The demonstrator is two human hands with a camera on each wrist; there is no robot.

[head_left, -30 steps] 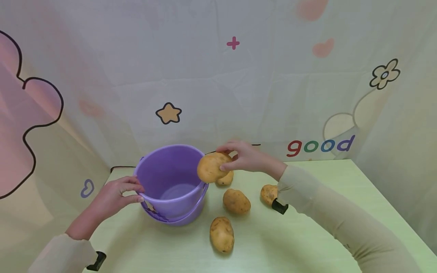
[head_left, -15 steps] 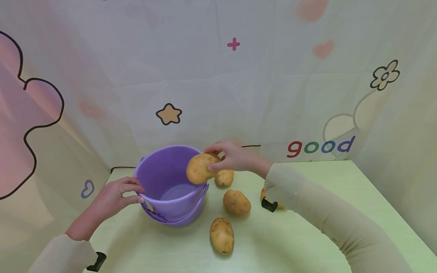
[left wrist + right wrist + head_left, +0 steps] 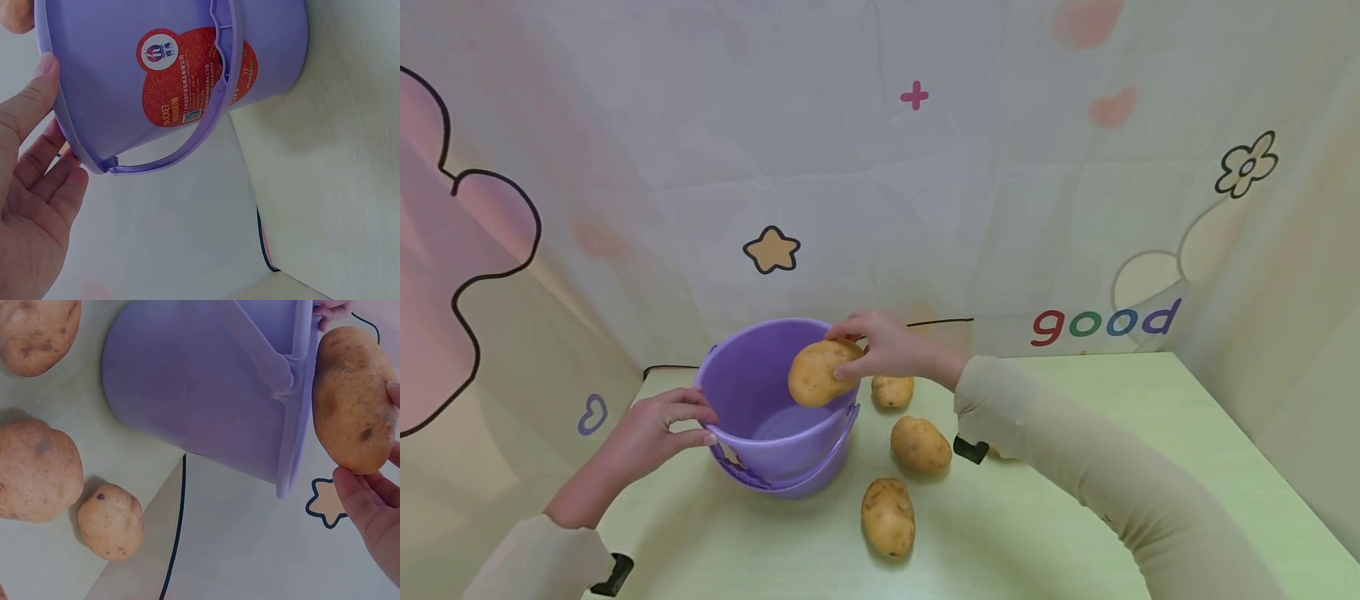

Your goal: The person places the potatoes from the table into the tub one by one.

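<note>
A purple bucket stands upright on the table, its handle hanging down at the front. My left hand grips the bucket's rim on the near left side; the left wrist view shows the thumb on one side of the rim and fingers on the other. With its thumb and fingers, my right hand holds a potato over the right part of the bucket's mouth. In the right wrist view this potato appears just beyond the rim. The bucket's visible inside holds nothing that I can see.
Right of the bucket lie a potato, another nearer the front, and a smaller one behind. One more is mostly hidden under the right sleeve. A printed curtain hangs behind the pale green table.
My right hand has moved left with the potato, from beside the bucket's right rim to over its mouth. The left hand and the bucket have stayed put.
</note>
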